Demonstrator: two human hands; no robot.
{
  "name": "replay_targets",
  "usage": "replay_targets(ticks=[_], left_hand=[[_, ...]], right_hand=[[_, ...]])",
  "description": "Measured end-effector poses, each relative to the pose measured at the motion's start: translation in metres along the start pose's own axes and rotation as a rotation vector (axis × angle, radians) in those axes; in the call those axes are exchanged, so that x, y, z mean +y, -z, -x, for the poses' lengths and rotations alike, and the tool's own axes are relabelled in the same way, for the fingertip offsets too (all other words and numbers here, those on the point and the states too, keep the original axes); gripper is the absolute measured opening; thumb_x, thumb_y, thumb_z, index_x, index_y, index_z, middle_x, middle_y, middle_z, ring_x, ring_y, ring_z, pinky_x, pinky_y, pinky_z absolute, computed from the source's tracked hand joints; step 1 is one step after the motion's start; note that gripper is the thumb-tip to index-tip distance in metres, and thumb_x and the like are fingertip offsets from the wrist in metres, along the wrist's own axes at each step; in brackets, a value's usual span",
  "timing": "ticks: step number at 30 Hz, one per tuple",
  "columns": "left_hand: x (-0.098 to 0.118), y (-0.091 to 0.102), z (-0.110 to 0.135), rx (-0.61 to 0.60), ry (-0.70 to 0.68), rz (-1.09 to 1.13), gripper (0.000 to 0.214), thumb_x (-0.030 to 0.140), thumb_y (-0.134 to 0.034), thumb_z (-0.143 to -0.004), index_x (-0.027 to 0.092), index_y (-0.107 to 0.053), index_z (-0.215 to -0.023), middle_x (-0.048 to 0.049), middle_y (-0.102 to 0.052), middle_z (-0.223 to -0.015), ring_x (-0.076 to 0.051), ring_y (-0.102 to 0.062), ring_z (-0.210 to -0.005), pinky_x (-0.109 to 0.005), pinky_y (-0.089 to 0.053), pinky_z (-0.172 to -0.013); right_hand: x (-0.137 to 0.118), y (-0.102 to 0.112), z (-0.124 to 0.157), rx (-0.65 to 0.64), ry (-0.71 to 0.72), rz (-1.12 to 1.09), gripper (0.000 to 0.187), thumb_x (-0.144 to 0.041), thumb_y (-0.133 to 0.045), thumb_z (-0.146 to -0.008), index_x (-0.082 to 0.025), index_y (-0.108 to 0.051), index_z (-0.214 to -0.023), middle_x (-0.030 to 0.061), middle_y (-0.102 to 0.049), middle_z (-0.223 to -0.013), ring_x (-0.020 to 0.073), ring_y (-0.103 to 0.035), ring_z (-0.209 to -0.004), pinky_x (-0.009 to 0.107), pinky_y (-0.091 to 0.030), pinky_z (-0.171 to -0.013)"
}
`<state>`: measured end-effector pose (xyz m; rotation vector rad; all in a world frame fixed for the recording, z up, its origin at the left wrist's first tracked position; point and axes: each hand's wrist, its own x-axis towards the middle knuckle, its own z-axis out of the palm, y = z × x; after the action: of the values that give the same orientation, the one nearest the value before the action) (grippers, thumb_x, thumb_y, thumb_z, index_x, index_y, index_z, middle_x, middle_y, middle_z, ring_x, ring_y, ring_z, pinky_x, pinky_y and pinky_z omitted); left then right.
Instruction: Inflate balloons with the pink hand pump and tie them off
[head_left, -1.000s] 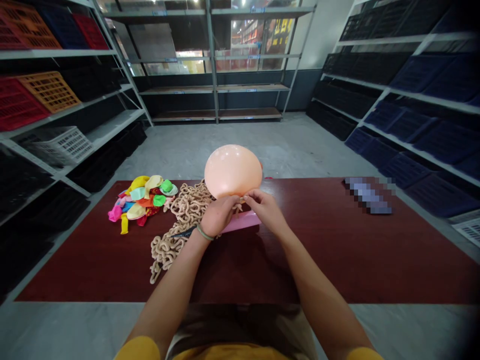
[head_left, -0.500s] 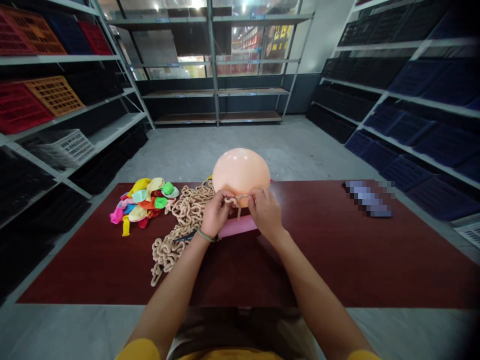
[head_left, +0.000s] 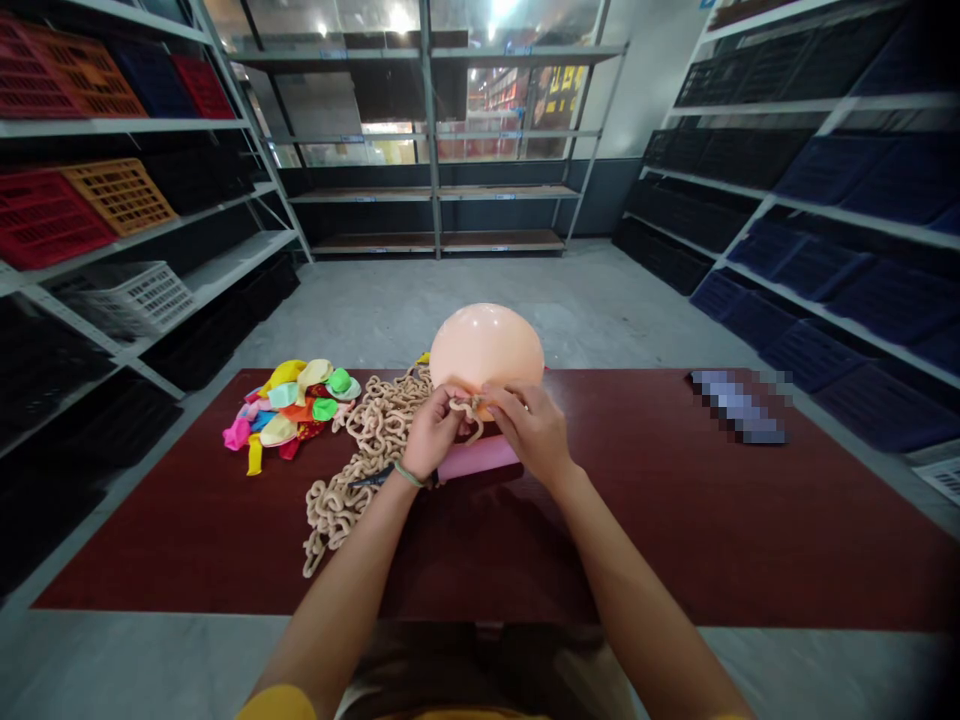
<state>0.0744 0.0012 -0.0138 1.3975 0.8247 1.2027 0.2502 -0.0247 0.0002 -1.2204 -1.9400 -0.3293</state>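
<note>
Near in, I had the left hand [head_left: 433, 437] and right hand [head_left: 531, 430] together at the neck of the inflated peach balloon [head_left: 486, 348], which stood just beyond them, above the far edge of the table. Change from the last frame: the hands had closed in, with the right fingertips [head_left: 495, 396] reaching over toward the left. Both hands' fingers were clenched in a tight pinch on a small loop of tan balloon strand [head_left: 469, 412]; I couldn't tell if they also gripped the neck. Just under the hands lay a pink tube [head_left: 480, 458], and a dark slim tool [head_left: 371, 480] sat by the left wrist, maybe scissors. Further left on the maroon table [head_left: 675, 530] were a heap of knotted tan balloon chain [head_left: 360, 470] and loose coloured deflated balloons [head_left: 292, 415]. To the right was a pixelated object [head_left: 739, 405]. Beyond stood steel shelving [head_left: 435, 195], with red crates [head_left: 45, 218] at far left.
</note>
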Motion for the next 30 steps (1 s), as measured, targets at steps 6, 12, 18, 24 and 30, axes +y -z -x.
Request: replay_targets(ticks=[6, 12, 18, 24, 30], left_hand=[[-0.001, -0.002, 0.000, 0.013, 0.024, 0.006, 0.011, 0.026, -0.055, -0.085, 0.018, -0.053, -0.093, 0.0040, -0.057, -0.065, -0.008, -0.053, -0.051, -0.020, -0.044, -0.052], [0.000, 0.000, -0.003, 0.083, -0.017, -0.049, 0.009, 0.025, -0.053, -0.087, 0.018, -0.054, -0.092, 0.0033, -0.057, -0.062, -0.010, -0.054, -0.052, -0.022, -0.045, -0.053], [-0.002, -0.001, -0.003, 0.060, -0.014, -0.062, 0.008, 0.023, -0.054, -0.086, 0.018, -0.054, -0.092, 0.0032, -0.058, -0.066, -0.010, -0.054, -0.055, -0.021, -0.044, -0.055], [0.003, -0.003, -0.011, 0.108, -0.118, -0.072, 0.011, 0.028, -0.055, -0.088, 0.019, -0.054, -0.092, 0.0016, -0.060, -0.073, -0.011, -0.058, -0.061, -0.023, -0.046, -0.060], [0.009, 0.000, -0.052, 0.168, -0.201, -0.158, 0.010, 0.029, -0.053, -0.089, 0.019, -0.055, -0.091, 0.0008, -0.061, -0.072, -0.013, -0.059, -0.065, -0.025, -0.047, -0.067]], right_hand=[[-0.001, -0.001, -0.001, -0.003, -0.005, -0.021, 0.018, -0.027, -0.048, -0.096, -0.025, -0.066, -0.094, 0.0057, -0.066, -0.097, 0.0189, -0.058, -0.088, 0.032, -0.046, -0.080], [0.000, 0.004, -0.001, 0.010, -0.001, -0.070, 0.016, -0.023, -0.048, -0.095, -0.022, -0.064, -0.097, 0.0065, -0.067, -0.097, 0.0203, -0.059, -0.091, 0.033, -0.046, -0.083], [0.003, 0.000, 0.001, 0.015, -0.037, -0.127, 0.016, -0.024, -0.048, -0.096, -0.023, -0.064, -0.098, 0.0060, -0.067, -0.099, 0.0201, -0.059, -0.095, 0.034, -0.046, -0.087], [0.013, -0.008, 0.004, 0.109, -0.082, -0.255, 0.029, -0.029, -0.049, -0.096, -0.021, -0.051, -0.124, 0.0088, -0.062, -0.111, 0.0206, -0.058, -0.102, 0.037, -0.051, -0.086], [0.018, -0.012, 0.006, 0.133, -0.110, -0.277, 0.024, -0.028, -0.047, -0.096, -0.022, -0.055, -0.117, 0.0078, -0.063, -0.108, 0.0203, -0.060, -0.099, 0.036, -0.052, -0.082]])
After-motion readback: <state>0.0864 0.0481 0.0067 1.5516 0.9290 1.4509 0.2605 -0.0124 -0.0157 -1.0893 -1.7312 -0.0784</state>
